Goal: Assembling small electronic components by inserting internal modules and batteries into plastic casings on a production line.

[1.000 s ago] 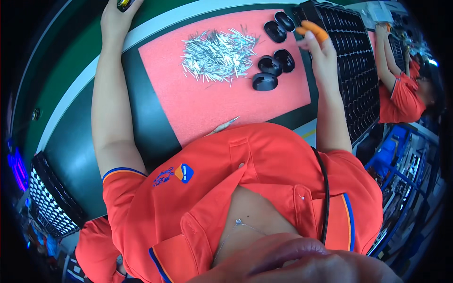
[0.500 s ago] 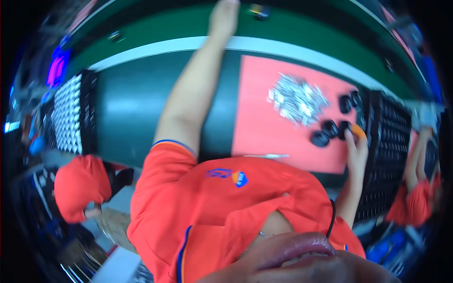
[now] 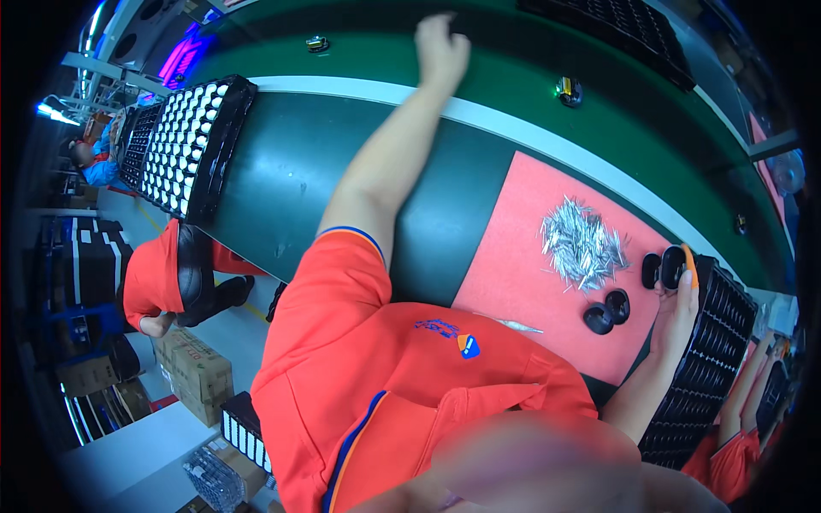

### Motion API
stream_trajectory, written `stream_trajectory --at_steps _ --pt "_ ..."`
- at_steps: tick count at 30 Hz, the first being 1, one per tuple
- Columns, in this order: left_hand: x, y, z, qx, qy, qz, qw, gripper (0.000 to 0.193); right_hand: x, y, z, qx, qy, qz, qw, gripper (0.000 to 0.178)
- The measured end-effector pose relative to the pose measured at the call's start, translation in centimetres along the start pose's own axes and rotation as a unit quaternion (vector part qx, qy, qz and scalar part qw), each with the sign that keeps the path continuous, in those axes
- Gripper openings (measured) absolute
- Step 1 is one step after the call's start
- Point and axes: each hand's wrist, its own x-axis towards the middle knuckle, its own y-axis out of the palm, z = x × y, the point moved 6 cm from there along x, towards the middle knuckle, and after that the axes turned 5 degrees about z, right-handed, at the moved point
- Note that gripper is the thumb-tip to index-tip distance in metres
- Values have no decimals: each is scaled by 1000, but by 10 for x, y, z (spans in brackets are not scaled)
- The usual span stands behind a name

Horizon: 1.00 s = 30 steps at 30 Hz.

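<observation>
1. The right hand [image 3: 682, 303] appears to pinch a black case [image 3: 673, 268] between the thumb and an orange-covered finger [image 3: 691, 267]; the case sits at the fingertips, on their left side, at the right end of the pink mat [image 3: 505, 231].
2. That case looks light, stiff and smooth, probably a little slippery; its rounded rim seems the best hold, with a gentle squeeze to spare the glossy surface.
3. Just left of it is another black rounded piece [image 3: 651, 271]; nearer and further left, two more black pieces [image 3: 607, 311] lie close together.
4. Left of all these lies a pile of silvery slivers [image 3: 583, 244], seemingly thin and easily scattered; right of the hand stands a black compartmented tray [image 3: 710, 359].
5. The left hand [image 3: 442, 56] is far off over the green belt [image 3: 505, 73], fingers partly curled; whether it grasps anything I cannot tell; a small device [image 3: 569, 91] lies on the belt to its right.
</observation>
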Motion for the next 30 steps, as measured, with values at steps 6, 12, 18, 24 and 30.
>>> stream_trajectory --at_steps 6,12,18,24,30 --pt "42 -128 166 421 -69 9 904 48 1 -22 -26 70 41 31 996 52" --pt "43 -152 219 409 -163 265 858 34 7 2 -19 100 50 32 993 48" --pt "27 -88 101 52 -108 94 988 35 21 36 19 25 5 100 995 49" --pt "-59 19 -84 -562 -359 160 728 40 63 67 32 -9 -30 169 985 46" --pt "-121 58 -181 -616 -383 241 645 46 85 105 29 -105 -102 170 975 39"
